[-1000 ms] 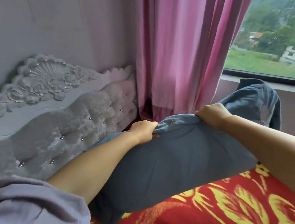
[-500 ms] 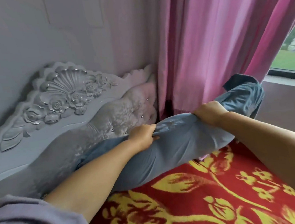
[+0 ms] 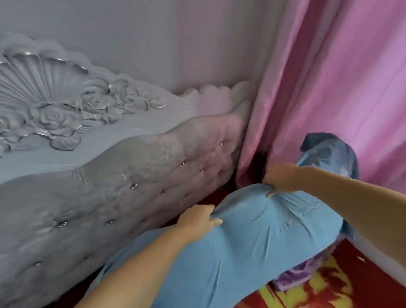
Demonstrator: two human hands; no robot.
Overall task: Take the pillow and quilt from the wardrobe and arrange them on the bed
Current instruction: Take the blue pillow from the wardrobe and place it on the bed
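Note:
A blue-grey pillow (image 3: 241, 255) lies along the head of the bed, close to the padded headboard (image 3: 108, 197). My left hand (image 3: 197, 221) grips its top edge near the middle. My right hand (image 3: 281, 179) pinches the same edge further right, near the curtain. The pillow's loose cover end (image 3: 331, 158) sticks up behind my right forearm. Under the pillow is the red bedspread with yellow flowers (image 3: 312, 293). A bit of purple cloth (image 3: 296, 275) shows beneath the pillow's right end. No quilt is in sight.
The carved grey headboard with shell and roses (image 3: 35, 99) rises at the left against a grey wall. A pink curtain (image 3: 336, 70) hangs at the right, touching the headboard's end. The bed's right edge (image 3: 401, 274) runs along the lower right.
The pillow has gone down and toward the headboard with both hands still on its top edge. My view has turned left and closer, so the window is out of sight.

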